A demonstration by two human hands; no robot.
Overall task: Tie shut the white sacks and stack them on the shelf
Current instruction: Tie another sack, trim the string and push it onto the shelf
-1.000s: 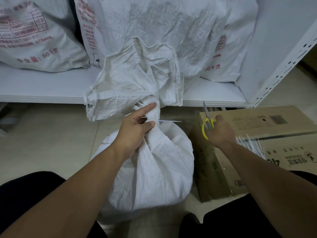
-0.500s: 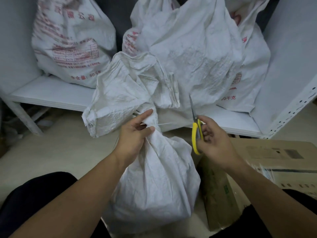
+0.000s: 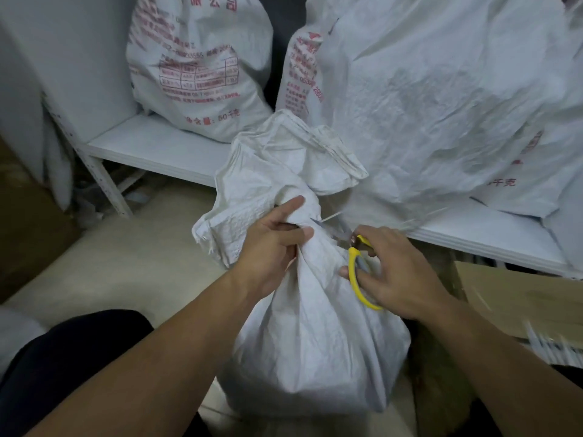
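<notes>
Shelf (image 3: 164,149): white, low, metal-framed, running across the back of the view above a pale floor (image 3: 126,272).

Sacks on shelf: one printed sack (image 3: 198,67) at rear left, red lettering facing out; a large plain-faced sack (image 3: 441,99) at right, leaning forward, with more printed sacks partly hidden behind and beside it.

Sack on floor (image 3: 315,335): white woven, standing upright between the person's knees, just in front of the shelf edge. Neck is gathered tight; the loose top flares out above the gathering in a crumpled ruff.

Cardboard box (image 3: 511,298): brown, at right on the floor, beside the sack; pale thin strips lie at its near edge, blurred.

Left hand (image 3: 271,244): fingers closed around the gathered neck of the floor sack, index finger stretched along the cloth.

Right hand (image 3: 397,272): fingers through the yellow loops of the scissors (image 3: 356,263), gripping them. Blades point up-left toward the neck, slightly parted, tips close to the left hand.

Tie (image 3: 331,216): a thin white strip sticks out sideways from the neck, crossing the blades; whether it is between them I cannot tell.
</notes>
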